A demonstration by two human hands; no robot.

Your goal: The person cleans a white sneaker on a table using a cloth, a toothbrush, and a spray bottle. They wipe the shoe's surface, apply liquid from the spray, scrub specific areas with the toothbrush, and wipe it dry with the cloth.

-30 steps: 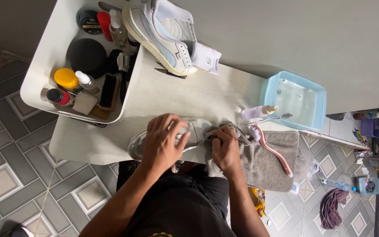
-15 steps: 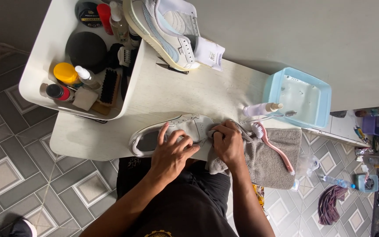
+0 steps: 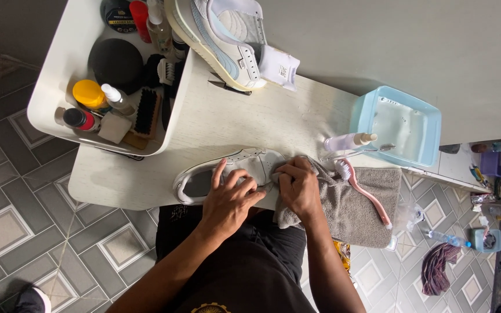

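White shoe lies on its side at the near edge of the table. The left hand presses down on it with fingers spread. Right beside it, the right hand squeezes a grey towel against the shoe's front. Just past that hand lie a pink brush and a small spray bottle. Farther off sits a blue tub. Far beyond the left hand, 1 more shoe leans by a tray of bottles.

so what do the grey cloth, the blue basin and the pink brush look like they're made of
Grey cloth: looks like terry towelling, matte with a nubby looped surface, draping limp over the table edge.
Blue basin: probably moulded plastic, pale translucent walls with a smooth, slightly glossy rim.
Pink brush: likely plastic, a smooth curved handle with white bristles at the head.
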